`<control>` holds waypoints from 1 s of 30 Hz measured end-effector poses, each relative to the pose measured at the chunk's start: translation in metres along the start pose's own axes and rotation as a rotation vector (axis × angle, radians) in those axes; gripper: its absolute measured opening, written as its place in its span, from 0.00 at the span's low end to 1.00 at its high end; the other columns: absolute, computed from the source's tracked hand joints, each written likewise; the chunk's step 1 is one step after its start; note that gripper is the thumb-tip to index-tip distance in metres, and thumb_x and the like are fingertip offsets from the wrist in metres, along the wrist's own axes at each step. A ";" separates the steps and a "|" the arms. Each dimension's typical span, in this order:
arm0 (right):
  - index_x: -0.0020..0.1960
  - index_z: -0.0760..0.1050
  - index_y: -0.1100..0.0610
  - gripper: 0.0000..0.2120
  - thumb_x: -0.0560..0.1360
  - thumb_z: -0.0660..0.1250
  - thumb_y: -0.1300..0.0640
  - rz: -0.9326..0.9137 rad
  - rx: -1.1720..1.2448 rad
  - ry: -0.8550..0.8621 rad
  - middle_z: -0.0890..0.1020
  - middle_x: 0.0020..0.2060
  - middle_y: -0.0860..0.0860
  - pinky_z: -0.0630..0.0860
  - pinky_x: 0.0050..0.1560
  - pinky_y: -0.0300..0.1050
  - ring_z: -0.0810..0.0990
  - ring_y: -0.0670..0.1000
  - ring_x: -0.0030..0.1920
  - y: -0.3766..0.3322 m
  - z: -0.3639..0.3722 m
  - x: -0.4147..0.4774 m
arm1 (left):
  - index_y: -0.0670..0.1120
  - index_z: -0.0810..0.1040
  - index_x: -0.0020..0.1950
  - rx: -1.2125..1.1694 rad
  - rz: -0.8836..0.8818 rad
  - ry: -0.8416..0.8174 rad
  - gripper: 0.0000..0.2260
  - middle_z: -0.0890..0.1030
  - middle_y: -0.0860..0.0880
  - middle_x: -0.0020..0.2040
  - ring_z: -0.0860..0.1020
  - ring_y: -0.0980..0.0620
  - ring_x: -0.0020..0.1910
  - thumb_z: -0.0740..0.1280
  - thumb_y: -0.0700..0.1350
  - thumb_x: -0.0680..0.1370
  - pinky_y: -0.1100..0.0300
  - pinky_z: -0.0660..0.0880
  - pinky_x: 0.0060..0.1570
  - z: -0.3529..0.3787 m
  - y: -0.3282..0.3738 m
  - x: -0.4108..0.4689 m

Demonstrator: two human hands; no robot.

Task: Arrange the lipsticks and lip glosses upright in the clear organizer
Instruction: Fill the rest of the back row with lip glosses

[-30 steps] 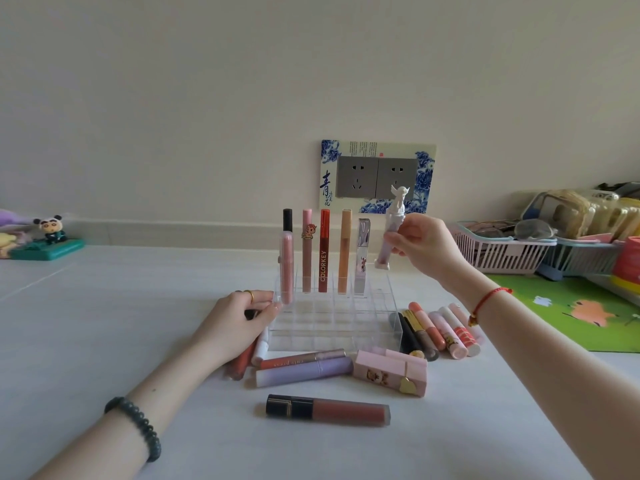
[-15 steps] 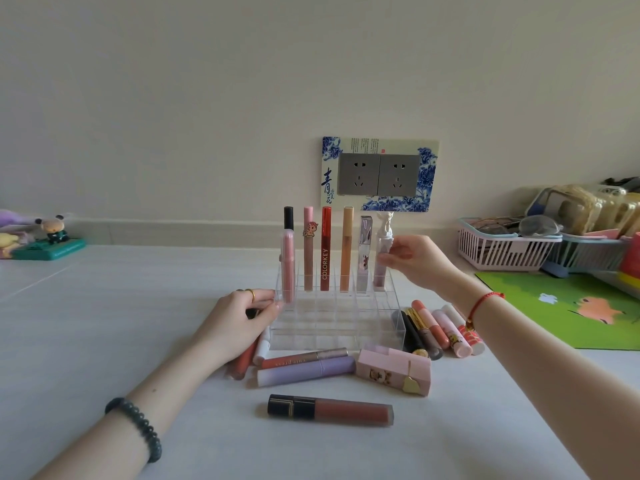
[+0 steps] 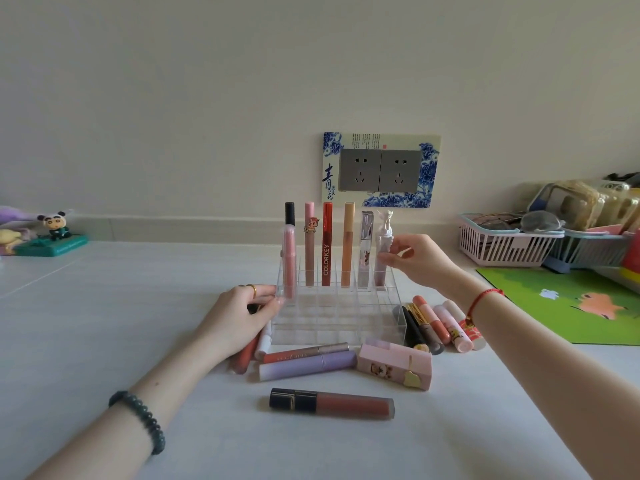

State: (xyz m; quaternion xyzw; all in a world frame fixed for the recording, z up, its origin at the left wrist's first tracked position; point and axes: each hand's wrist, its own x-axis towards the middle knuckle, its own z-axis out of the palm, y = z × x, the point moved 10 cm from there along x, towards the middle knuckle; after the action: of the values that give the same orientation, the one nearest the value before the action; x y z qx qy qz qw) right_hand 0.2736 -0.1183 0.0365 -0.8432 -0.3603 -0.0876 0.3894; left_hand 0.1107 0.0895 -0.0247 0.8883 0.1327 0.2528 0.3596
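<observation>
My left hand [image 3: 242, 313] lies open against the left wall of the organizer [image 3: 339, 336], steadying it, with loose tubes [image 3: 244, 355] under it. The far row is full, a pink tube [image 3: 289, 268] stands one row nearer, and the near rows are bare. My right hand [image 3: 419, 261] pinches the white gloss [image 3: 382, 271], upright in the far right cell. I judge about a third done: more tubes [image 3: 436, 327] lie near and right. The near table [image 3: 104, 306] is open; baskets [image 3: 502, 244] crowd the far right.
</observation>
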 end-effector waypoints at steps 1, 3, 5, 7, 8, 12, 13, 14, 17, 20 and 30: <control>0.37 0.75 0.54 0.06 0.73 0.66 0.58 -0.001 -0.006 0.002 0.74 0.32 0.44 0.66 0.32 0.34 0.71 0.43 0.33 -0.001 0.000 0.000 | 0.46 0.75 0.62 -0.001 0.000 0.000 0.17 0.81 0.51 0.57 0.74 0.60 0.52 0.65 0.50 0.75 0.65 0.65 0.54 0.000 0.000 0.000; 0.41 0.78 0.57 0.04 0.73 0.66 0.57 0.000 -0.016 -0.002 0.74 0.32 0.44 0.65 0.32 0.34 0.70 0.42 0.33 -0.001 -0.001 0.000 | 0.46 0.75 0.62 -0.001 0.001 -0.002 0.17 0.81 0.50 0.57 0.74 0.60 0.52 0.65 0.50 0.75 0.65 0.65 0.55 0.000 0.000 0.000; 0.47 0.79 0.59 0.07 0.72 0.67 0.57 0.006 -0.025 -0.004 0.75 0.34 0.44 0.66 0.33 0.35 0.71 0.43 0.34 0.000 -0.001 0.000 | 0.46 0.75 0.62 0.001 0.002 -0.003 0.17 0.81 0.50 0.57 0.74 0.60 0.53 0.65 0.50 0.76 0.64 0.66 0.55 0.000 0.000 0.000; 0.52 0.77 0.59 0.11 0.71 0.68 0.56 0.025 -0.031 0.000 0.77 0.38 0.48 0.69 0.37 0.37 0.73 0.47 0.38 0.002 -0.005 -0.002 | 0.46 0.75 0.62 0.002 0.005 0.000 0.16 0.81 0.50 0.57 0.74 0.60 0.53 0.65 0.49 0.76 0.65 0.65 0.55 0.000 0.001 0.000; 0.55 0.76 0.59 0.13 0.71 0.68 0.56 0.039 -0.034 0.015 0.77 0.41 0.50 0.71 0.40 0.39 0.74 0.48 0.40 0.003 -0.008 -0.003 | 0.46 0.75 0.62 0.002 0.005 0.000 0.16 0.81 0.50 0.57 0.74 0.60 0.53 0.65 0.49 0.76 0.65 0.65 0.55 0.000 0.001 0.000; 0.57 0.71 0.57 0.16 0.71 0.67 0.55 0.079 0.023 0.179 0.74 0.40 0.50 0.70 0.36 0.38 0.73 0.48 0.39 0.004 -0.032 -0.016 | 0.46 0.75 0.62 0.022 0.006 -0.008 0.16 0.81 0.49 0.58 0.76 0.56 0.55 0.65 0.49 0.76 0.64 0.67 0.54 0.000 0.002 0.000; 0.57 0.70 0.57 0.15 0.72 0.67 0.55 0.075 0.045 0.229 0.73 0.38 0.48 0.68 0.34 0.36 0.72 0.47 0.36 0.003 -0.038 -0.022 | 0.45 0.75 0.62 0.026 0.011 -0.010 0.16 0.80 0.49 0.58 0.76 0.56 0.56 0.65 0.49 0.76 0.64 0.67 0.54 -0.001 0.003 0.000; 0.55 0.70 0.57 0.14 0.72 0.67 0.56 0.064 0.066 0.275 0.72 0.36 0.48 0.67 0.32 0.35 0.71 0.46 0.34 0.000 -0.043 -0.029 | 0.45 0.75 0.62 0.027 0.015 -0.009 0.16 0.80 0.48 0.58 0.76 0.56 0.56 0.65 0.49 0.76 0.65 0.67 0.54 -0.001 0.004 0.000; 0.51 0.72 0.57 0.09 0.72 0.67 0.58 -0.012 0.129 0.348 0.73 0.33 0.48 0.70 0.33 0.36 0.71 0.46 0.32 -0.015 -0.051 -0.052 | 0.44 0.76 0.62 0.051 0.042 0.022 0.16 0.81 0.47 0.58 0.76 0.56 0.53 0.65 0.48 0.76 0.67 0.66 0.53 -0.009 0.010 0.000; 0.43 0.74 0.51 0.04 0.71 0.67 0.59 -0.117 0.140 0.275 0.76 0.31 0.48 0.74 0.34 0.33 0.72 0.45 0.30 -0.043 -0.044 -0.072 | 0.46 0.81 0.54 0.094 0.098 0.138 0.10 0.83 0.48 0.51 0.77 0.57 0.46 0.65 0.47 0.76 0.71 0.67 0.47 -0.031 0.021 -0.001; 0.49 0.77 0.45 0.11 0.68 0.66 0.42 -0.417 -0.133 -0.328 0.78 0.42 0.42 0.72 0.42 0.31 0.74 0.40 0.42 -0.109 0.063 -0.136 | 0.51 0.81 0.40 -0.074 0.121 0.310 0.10 0.81 0.59 0.35 0.78 0.65 0.37 0.62 0.47 0.77 0.80 0.68 0.37 -0.083 0.022 -0.003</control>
State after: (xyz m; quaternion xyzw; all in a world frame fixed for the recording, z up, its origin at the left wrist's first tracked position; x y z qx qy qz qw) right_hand 0.0933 -0.0986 0.0004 -0.7774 -0.5777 -0.0514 0.2433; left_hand 0.0643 0.1202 0.0409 0.8314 0.1234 0.4126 0.3513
